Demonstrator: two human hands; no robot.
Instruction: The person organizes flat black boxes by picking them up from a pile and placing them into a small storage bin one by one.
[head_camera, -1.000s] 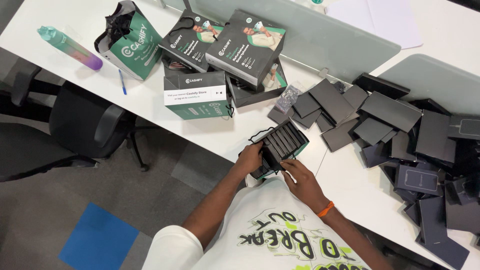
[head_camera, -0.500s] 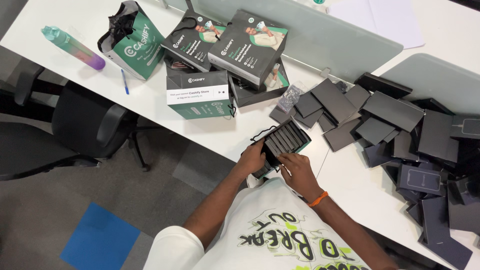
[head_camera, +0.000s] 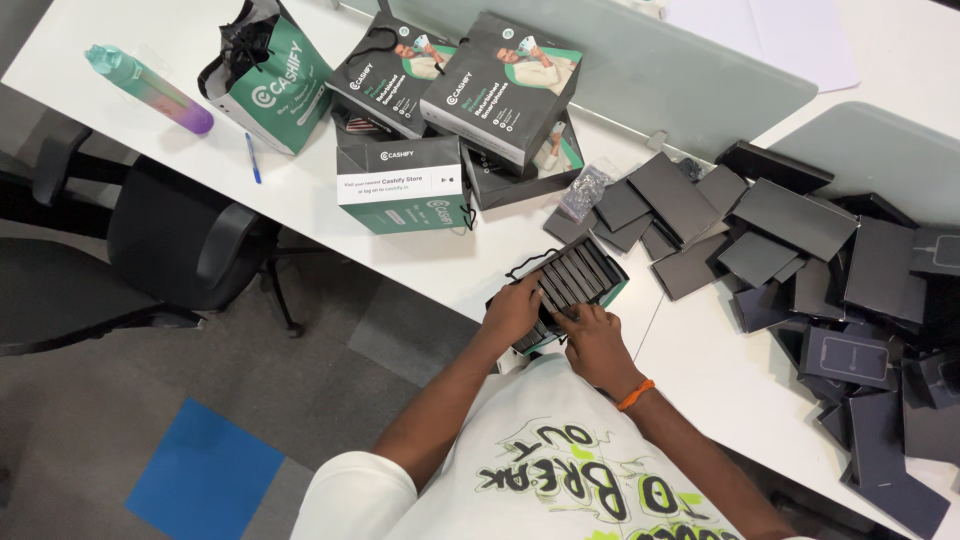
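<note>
At the near edge of the white table (head_camera: 330, 215) stands a green paper bag (head_camera: 575, 280) filled with several flat dark boxes on edge. My left hand (head_camera: 512, 310) grips the bag's near left side. My right hand (head_camera: 590, 340), with an orange band at the wrist, presses its fingers onto the boxes' tops at the near end of the bag.
A heap of loose dark flat boxes (head_camera: 800, 260) covers the table to the right. Green and black bags and cartons (head_camera: 450, 110) stand at the back, with a tinted bottle (head_camera: 150, 90) and a blue pen (head_camera: 253, 158) at left. A black office chair (head_camera: 170, 250) stands beside the table.
My right hand has moved up from the bag's near corner onto the tops of the boxes. The left hand stays on the bag's side.
</note>
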